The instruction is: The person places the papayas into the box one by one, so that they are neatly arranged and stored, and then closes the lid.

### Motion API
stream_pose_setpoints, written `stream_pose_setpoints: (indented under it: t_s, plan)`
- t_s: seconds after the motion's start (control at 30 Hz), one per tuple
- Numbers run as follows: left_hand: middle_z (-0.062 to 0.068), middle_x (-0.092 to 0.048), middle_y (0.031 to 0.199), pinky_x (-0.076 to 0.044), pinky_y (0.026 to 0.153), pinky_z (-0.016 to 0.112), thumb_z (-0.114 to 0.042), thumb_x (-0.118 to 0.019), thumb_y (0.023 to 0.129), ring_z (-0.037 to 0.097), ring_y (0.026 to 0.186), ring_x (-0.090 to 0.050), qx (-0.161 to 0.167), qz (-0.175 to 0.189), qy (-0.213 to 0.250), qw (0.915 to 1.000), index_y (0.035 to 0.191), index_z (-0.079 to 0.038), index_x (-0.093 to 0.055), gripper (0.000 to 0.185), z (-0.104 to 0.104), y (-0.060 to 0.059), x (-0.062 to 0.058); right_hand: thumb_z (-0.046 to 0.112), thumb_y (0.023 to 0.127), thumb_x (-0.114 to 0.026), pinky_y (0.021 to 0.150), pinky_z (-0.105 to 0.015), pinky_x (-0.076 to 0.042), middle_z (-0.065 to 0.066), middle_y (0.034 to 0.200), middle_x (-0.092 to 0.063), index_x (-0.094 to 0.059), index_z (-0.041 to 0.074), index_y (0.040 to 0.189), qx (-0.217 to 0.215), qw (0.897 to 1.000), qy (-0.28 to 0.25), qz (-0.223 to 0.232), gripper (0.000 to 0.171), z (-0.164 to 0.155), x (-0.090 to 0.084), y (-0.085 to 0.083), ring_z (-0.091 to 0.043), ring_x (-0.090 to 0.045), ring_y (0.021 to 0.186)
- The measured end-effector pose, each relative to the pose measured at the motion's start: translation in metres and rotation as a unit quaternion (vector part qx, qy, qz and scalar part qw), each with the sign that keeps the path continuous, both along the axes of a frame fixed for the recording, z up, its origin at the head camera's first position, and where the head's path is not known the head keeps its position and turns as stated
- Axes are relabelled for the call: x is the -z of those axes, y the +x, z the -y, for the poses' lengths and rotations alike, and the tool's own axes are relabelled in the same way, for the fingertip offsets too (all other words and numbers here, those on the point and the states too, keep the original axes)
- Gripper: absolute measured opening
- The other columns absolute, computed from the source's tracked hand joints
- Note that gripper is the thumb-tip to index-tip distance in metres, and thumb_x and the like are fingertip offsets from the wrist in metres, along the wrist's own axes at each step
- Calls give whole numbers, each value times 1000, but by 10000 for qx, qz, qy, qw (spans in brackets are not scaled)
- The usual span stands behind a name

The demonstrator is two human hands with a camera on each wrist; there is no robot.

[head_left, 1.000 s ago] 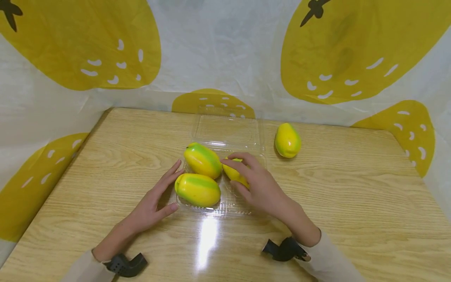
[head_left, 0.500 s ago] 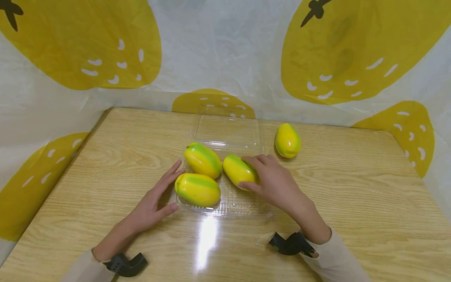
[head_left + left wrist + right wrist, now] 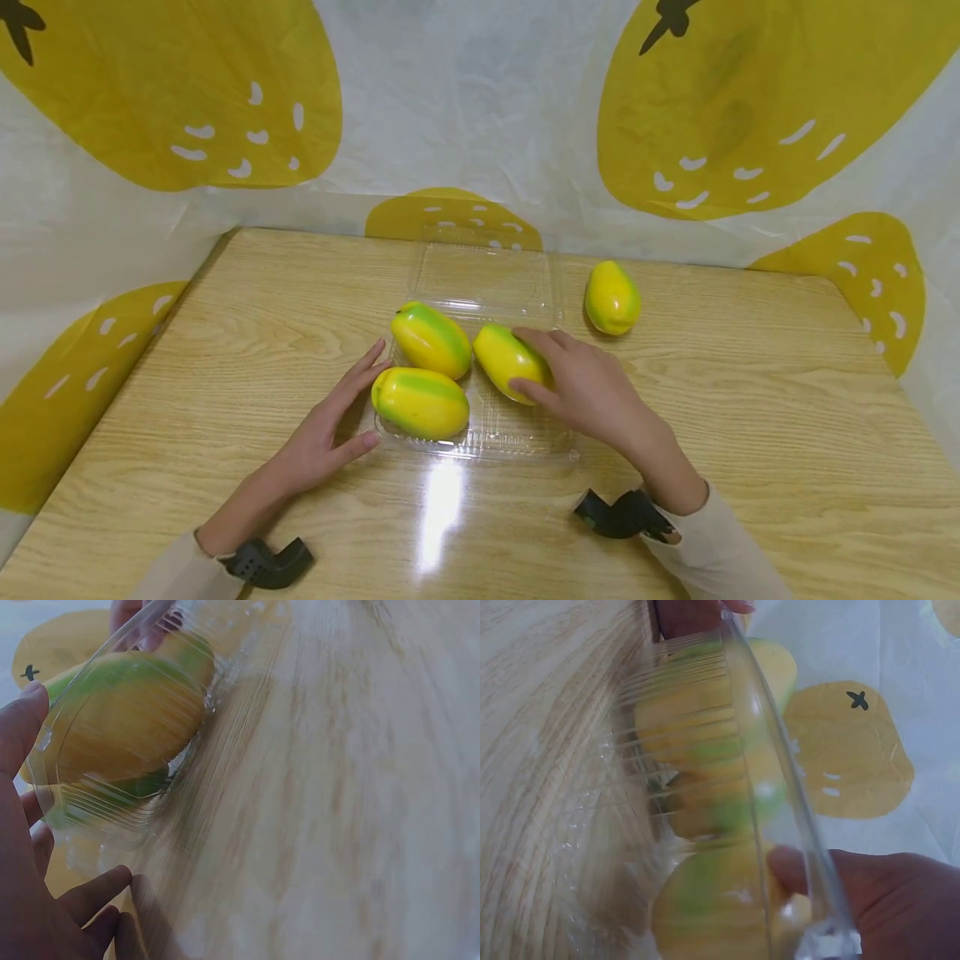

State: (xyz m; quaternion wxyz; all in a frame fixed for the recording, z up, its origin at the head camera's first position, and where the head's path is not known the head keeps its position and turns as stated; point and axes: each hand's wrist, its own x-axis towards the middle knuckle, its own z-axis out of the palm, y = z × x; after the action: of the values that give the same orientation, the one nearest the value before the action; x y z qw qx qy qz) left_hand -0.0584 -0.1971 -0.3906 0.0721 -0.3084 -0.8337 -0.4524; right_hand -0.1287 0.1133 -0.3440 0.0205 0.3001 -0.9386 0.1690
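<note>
A clear plastic clamshell tray (image 3: 525,442) lies open on the wooden table, its lid (image 3: 483,271) folded back. Three yellow-green mangoes lie in it: one at the back left (image 3: 431,339), one at the front left (image 3: 420,402), one on the right (image 3: 497,354). My right hand (image 3: 525,362) grips the right mango, with the thumb (image 3: 528,387) on its near side. Fingers straight, my left hand (image 3: 341,412) rests against the tray's left edge. The left wrist view shows a mango (image 3: 124,724) through the tray wall. A fourth mango (image 3: 612,297) lies on the table to the right of the lid.
White sheeting printed with large yellow fruit shapes (image 3: 742,108) walls in the table on the left, back and right. Bare wooden tabletop (image 3: 750,400) spreads to the right of the tray and on its left (image 3: 262,325). Black wrist mounts sit near the front edge.
My right hand has slid to the right along the mango it holds, uncovering the mango's left end. The left hand and the other mangoes have not moved.
</note>
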Motion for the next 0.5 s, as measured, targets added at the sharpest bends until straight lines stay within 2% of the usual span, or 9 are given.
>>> stream_pose_setpoints:
  t_s: [0.27,0.5]
  plan:
    - [22,-14,144,-9,105,27,-4,-62,76,39,130,-15,9,-7,-11,10000,135,5,-30,68,0,0,-1,43,86,-53,88,-42,-40,-7,129,-46,-34,17,137,-359,9987,-351,-87,60,-7,0,-5,-24,-47,112]
    - [22,-14,144,-9,105,27,-4,-62,76,39,130,-14,5,2,-17,10000,135,4,-29,68,0,0,-1,36,86,-57,93,-38,-35,-2,133,-41,-32,19,137,-606,9965,-488,-318,59,-12,5,-13,-20,-42,116]
